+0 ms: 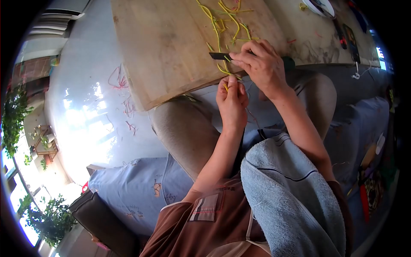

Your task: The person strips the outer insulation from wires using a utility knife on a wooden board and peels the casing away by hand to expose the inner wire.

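Pale shiny floor [85, 103] at left, thin pink scraps [131, 127] lying on it. Table [308, 45] at upper right. Board [171, 51], wooden, top centre, near edge by the person's knees. Blue cover [132, 184] on the seat, printed, seen on both sides of the person. Light blue towel [291, 192] over the front of the brown shirt [180, 231]. Green plants [49, 218] at far left, near bright windows.

Right hand [261, 66] over the board's near edge, thumb and fingers closed on a dark flat blade [219, 56], which points left across the stems. Left hand [232, 98] just below, at the board's edge, thumb and fingers clamped on the near ends of yellow-green stems [221, 68]. Hands near each other, a small gap between them.

More stems lie loose and tangled on the board, from the blade up to the top edge of the view. White plate [320, 7] on the table, upper right, partly cut off. Dark phone [351, 42] below it, white cord [356, 72] hanging near its lower end.
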`<control>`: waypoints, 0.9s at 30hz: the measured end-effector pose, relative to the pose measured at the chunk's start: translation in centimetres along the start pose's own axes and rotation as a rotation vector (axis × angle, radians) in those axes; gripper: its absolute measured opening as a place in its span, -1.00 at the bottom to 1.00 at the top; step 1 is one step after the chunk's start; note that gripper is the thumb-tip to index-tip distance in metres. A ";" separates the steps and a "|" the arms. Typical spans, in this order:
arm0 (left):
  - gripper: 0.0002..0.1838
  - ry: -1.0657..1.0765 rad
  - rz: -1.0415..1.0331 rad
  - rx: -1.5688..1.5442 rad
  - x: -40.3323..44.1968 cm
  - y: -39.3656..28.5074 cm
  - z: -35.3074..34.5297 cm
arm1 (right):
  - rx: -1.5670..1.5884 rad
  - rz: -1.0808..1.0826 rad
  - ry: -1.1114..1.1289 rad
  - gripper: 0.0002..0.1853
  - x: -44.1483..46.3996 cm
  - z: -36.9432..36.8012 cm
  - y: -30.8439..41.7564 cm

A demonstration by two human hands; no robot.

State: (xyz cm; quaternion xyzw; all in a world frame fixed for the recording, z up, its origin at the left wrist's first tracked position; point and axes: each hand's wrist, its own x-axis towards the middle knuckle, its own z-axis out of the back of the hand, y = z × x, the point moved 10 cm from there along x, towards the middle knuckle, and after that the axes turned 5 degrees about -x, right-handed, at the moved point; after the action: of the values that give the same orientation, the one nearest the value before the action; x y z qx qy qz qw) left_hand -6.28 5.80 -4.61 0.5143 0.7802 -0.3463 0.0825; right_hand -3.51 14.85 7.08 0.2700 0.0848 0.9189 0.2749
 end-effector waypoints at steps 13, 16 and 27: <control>-0.87 0.007 0.007 -0.056 0.1 0.2 0.0 | -0.018 -0.130 -0.076 -0.88 -0.1 -1.0 -0.1; -0.86 0.027 -0.002 -0.064 0.2 0.1 -0.2 | -0.087 -0.142 -0.095 -0.90 0.3 -0.9 0.3; -0.87 0.042 0.011 -0.080 0.1 0.3 -0.2 | 0.000 -0.226 0.008 -0.92 -0.1 0.0 -0.9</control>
State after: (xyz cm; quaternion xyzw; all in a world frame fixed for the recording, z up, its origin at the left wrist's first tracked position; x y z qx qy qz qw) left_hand -6.04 6.12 -4.65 0.5220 0.7921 -0.3037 0.0887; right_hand -3.00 15.51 6.79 0.2550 0.1158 0.8832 0.3763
